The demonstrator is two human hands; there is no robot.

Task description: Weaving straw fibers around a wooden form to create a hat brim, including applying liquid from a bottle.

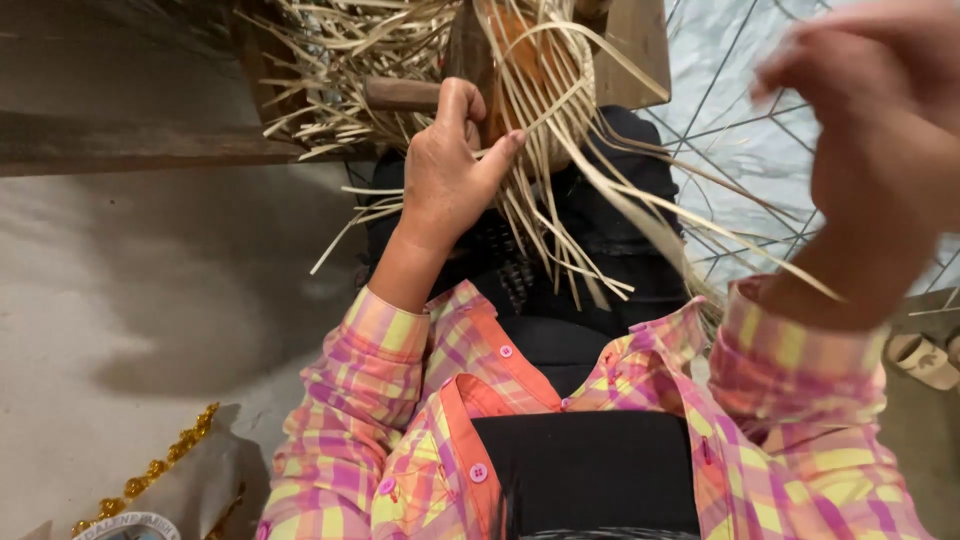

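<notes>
Straw [560,215] is spilling pale and dry over my dark lap, the loose strips fanning down from a half-woven piece [545,75] I am steadying in front of me. My left hand [450,170] is pressing against that piece — its fingers [500,150] are curled round a few strips, the thumb up near a brown wooden handle [400,95]. My right hand [880,110] is lifting high to the side, blurred, and I cannot tell how closed it is — one long strip [700,215] is running from the weave towards it. My plaid sleeves [360,380] are framing all this, above a grey floor [150,290].
</notes>
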